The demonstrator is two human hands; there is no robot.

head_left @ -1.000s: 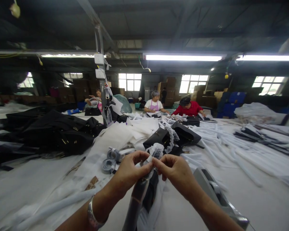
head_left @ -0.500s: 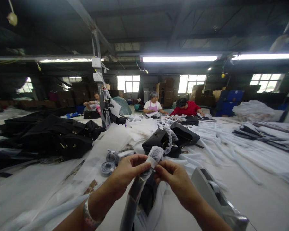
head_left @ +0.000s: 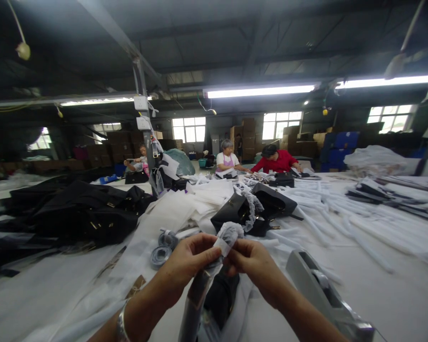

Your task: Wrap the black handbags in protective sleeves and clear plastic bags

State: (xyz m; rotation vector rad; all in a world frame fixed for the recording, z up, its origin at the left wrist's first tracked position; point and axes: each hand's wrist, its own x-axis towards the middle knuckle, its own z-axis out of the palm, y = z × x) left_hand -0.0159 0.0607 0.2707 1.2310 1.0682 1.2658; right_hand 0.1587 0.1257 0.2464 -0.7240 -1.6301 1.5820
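My left hand pinches the near end of a plastic-wrapped bag handle between thumb and fingers. A strip of white tape lies on the wrap at my left fingertips. From the other side, my right hand closes its thumb and fingers on the same wrapped handle, just below the tape. Its fingertips are partly hidden. Below my hands a dark, shiny strap-like length runs toward me, beside a black bag with white sheet around it.
A grey tape dispenser stands right of my right hand. Rolled straps lie to the left. Another black bag rests ahead, near white paper sheets. Black bags pile up at left. Several co-workers sit across the table.
Both hands keep hold of the wrapped handle. The right fingers have shifted down beneath the white tape, which now shows more plainly. The view has tilted slightly upward.
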